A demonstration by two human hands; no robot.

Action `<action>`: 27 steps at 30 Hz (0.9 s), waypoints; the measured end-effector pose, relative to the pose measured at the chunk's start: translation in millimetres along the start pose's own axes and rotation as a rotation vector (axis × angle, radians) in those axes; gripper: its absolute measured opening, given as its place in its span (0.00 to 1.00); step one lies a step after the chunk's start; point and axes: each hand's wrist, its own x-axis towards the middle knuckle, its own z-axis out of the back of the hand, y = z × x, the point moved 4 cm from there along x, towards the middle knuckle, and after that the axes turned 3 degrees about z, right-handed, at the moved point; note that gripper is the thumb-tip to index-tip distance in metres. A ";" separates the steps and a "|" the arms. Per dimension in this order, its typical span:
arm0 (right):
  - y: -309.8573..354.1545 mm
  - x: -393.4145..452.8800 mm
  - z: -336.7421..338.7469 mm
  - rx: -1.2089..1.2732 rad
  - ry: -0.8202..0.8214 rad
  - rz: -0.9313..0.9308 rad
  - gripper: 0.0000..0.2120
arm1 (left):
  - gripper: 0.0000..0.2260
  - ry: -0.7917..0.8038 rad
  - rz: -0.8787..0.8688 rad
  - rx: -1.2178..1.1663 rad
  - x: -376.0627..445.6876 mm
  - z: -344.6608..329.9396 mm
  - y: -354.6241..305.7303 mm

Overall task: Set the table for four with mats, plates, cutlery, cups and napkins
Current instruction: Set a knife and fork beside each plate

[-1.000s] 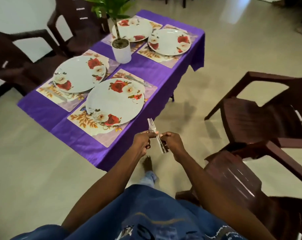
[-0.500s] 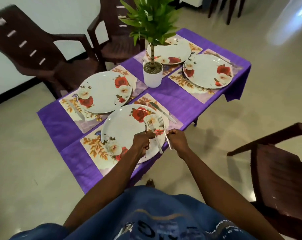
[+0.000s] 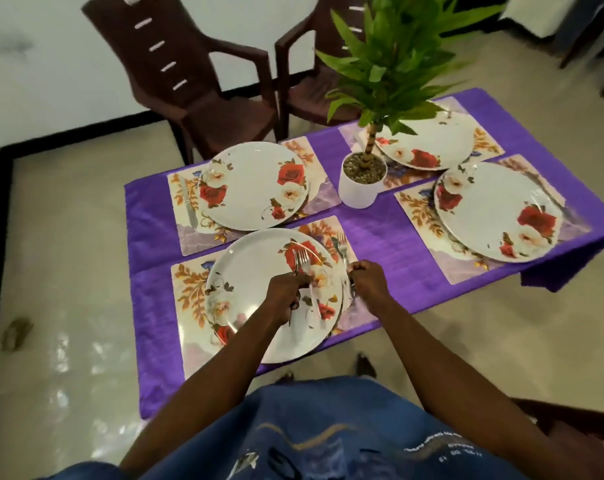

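A low table under a purple cloth (image 3: pixel 390 226) carries several floral mats, each with a white rose-patterned plate. Over the nearest plate (image 3: pixel 259 278) my left hand (image 3: pixel 285 292) grips a bunch of forks (image 3: pixel 302 261), tines pointing away from me. My right hand (image 3: pixel 368 278) pinches a single fork (image 3: pixel 343 242) and holds it low over the mat (image 3: pixel 354 306) at that plate's right edge. A knife (image 3: pixel 189 206) lies on the far-left mat beside its plate (image 3: pixel 255 185). Two more plates (image 3: pixel 494 209) (image 3: pixel 432 143) sit on the right side.
A white pot with a leafy green plant (image 3: pixel 361 183) stands mid-table, its leaves hanging over the far plate. Two dark brown plastic chairs (image 3: pixel 203 88) stand behind the table by the wall. Another chair's arm (image 3: pixel 553 414) shows at the lower right.
I have come closer to the table. My hands separated: the right one carried one fork down to the mat at the near plate's right, while the left keeps the others above the plate.
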 end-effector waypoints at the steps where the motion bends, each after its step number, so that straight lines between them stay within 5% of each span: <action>1: 2.9 5.2 3.1 -0.022 0.021 0.010 0.09 | 0.08 -0.027 -0.006 -0.023 -0.7 -4.9 -2.0; 8: 18.8 26.6 -3.5 -0.110 0.250 0.061 0.05 | 0.08 -0.164 -0.042 -0.208 -30.0 -41.5 -1.4; 16: 20.7 -31.2 -84.3 -0.179 0.532 0.193 0.07 | 0.05 -0.447 -0.097 -0.455 -65.4 37.6 35.6; 27: 13.8 -130.5 -209.0 -0.260 0.506 0.254 0.08 | 0.07 -0.561 -0.047 -0.494 -83.1 187.8 93.8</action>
